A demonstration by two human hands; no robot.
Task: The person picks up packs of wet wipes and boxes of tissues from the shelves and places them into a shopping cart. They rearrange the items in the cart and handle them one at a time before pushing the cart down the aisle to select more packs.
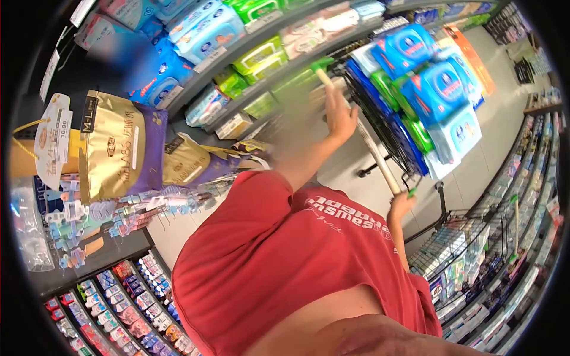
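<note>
My left hand (341,120) is closed around the pale bar of a shopping cart handle (373,145), towards its upper end with the green cap. At the lower end, by the other green cap, my right hand (402,206) grips the same bar, its fingers partly hidden. In front of the handle the dark wire cart (380,95) is piled high with packs. Blue wipes packs (436,89) lie on top, a white and light-blue pack (456,135) sits nearer the handle, and green packs (418,135) show between them.
Shelves with blue wipes packs (157,74) and green packs (258,59) run along the upper left. Gold and purple bags (116,148) hang at left. A second wire cart (469,237) stands at right beside curved shelves (534,178). Tiled floor (484,142) shows beyond my cart.
</note>
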